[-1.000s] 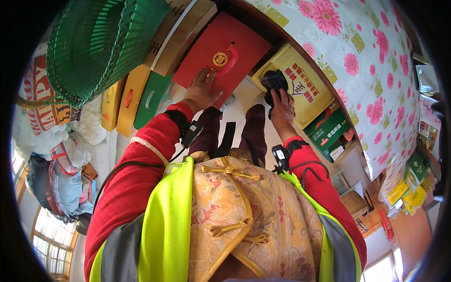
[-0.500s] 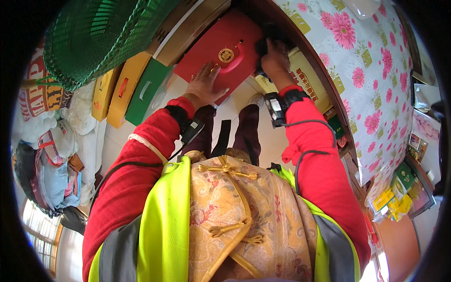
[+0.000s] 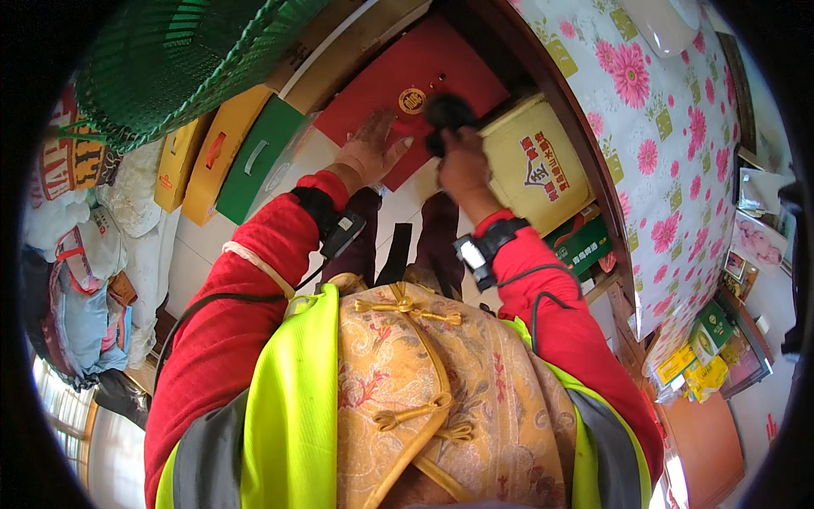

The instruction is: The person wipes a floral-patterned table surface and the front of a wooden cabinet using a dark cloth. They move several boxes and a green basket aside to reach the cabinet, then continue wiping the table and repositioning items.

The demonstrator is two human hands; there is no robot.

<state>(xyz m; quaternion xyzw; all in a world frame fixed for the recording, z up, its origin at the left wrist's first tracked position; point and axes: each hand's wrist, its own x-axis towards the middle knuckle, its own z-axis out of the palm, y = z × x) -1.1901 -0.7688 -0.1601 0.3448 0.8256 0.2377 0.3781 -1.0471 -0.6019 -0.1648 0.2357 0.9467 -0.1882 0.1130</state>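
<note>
A red box point(image 3: 386, 81) with a round gold emblem stands between the other boxes ahead of me. My left hand point(image 3: 370, 154) lies on its near side, fingers stretched and thumb apart, holding nothing. Over the box's right part my right hand point(image 3: 465, 161) is closed around a black thing point(image 3: 448, 117). Motion smears this thing, so its kind cannot be made out; it covers part of the box's face below the emblem.
A cream-yellow carton point(image 3: 543, 157) stands right of the red box, below a table with a flowered cloth point(image 3: 670, 170). Green point(image 3: 259, 157) and yellow point(image 3: 222, 153) boxes stand to the left, near a green woven basket point(image 3: 161, 76). Bagged clothes point(image 3: 89, 314) hang further left.
My right hand has moved left and nearer from the red box's right edge, carrying the black thing across its face. The cream-yellow carton shows more fully. My left hand stays on the box.
</note>
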